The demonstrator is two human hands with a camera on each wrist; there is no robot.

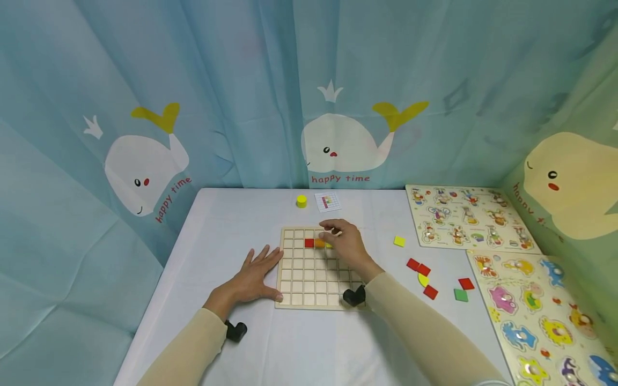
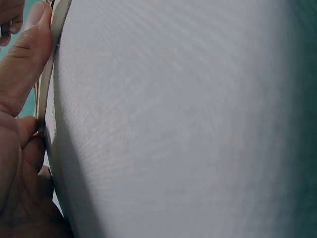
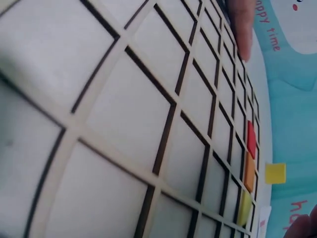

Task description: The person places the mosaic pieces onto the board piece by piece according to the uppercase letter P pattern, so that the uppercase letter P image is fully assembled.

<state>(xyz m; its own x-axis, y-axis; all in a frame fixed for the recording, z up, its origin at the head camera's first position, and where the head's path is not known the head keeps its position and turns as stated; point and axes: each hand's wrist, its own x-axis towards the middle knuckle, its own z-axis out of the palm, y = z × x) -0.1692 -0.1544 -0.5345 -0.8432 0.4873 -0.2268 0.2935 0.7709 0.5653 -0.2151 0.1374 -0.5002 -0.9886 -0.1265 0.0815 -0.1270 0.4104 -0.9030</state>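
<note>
Pale blue curtains (image 1: 260,69) wall in the back and both sides, falling in soft vertical folds behind and lying more creased at the left. White whales (image 1: 338,145) with yellow tails are printed across them, red "happy time" lettering (image 1: 340,178) underneath (the one at the right looks cream rather than white). A table (image 1: 222,230) with a white, lightly creased covering reaches the back curtain. The light is fairly even, with a yellowish-green tint at the right.
</note>
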